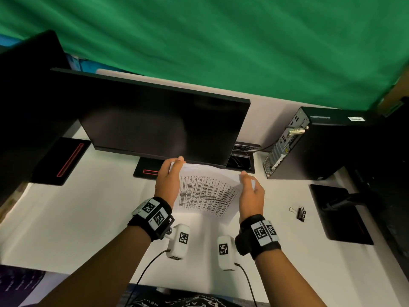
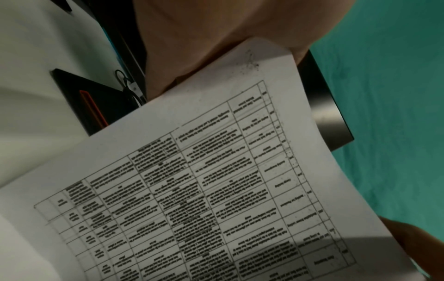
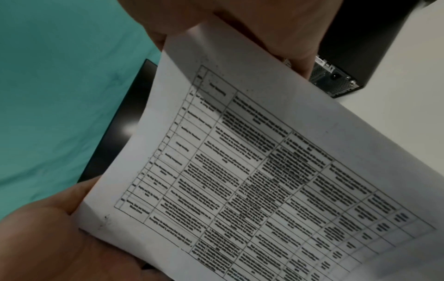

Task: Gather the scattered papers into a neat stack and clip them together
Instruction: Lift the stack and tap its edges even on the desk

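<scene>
A stack of white papers (image 1: 205, 193) printed with a table is held up off the white desk (image 1: 88, 218), in front of the monitor. My left hand (image 1: 167, 182) grips its left side near the far corner. My right hand (image 1: 251, 193) grips the right side. The left wrist view shows the printed sheet (image 2: 216, 190) running from my left hand (image 2: 192, 47) to my right hand's fingers (image 2: 413, 245). In the right wrist view the papers (image 3: 240, 171) bow between my right hand (image 3: 252, 22) and my left hand (image 3: 48, 237). A black binder clip (image 1: 301, 213) lies on the desk to the right, untouched.
A dark monitor (image 1: 163, 122) on its stand (image 1: 146, 169) is close behind the papers. A black computer tower (image 1: 309, 142) sits at the right rear, with a black stand base (image 1: 338, 216) beside the clip. Another monitor base (image 1: 62, 160) is at the left. Green cloth hangs behind.
</scene>
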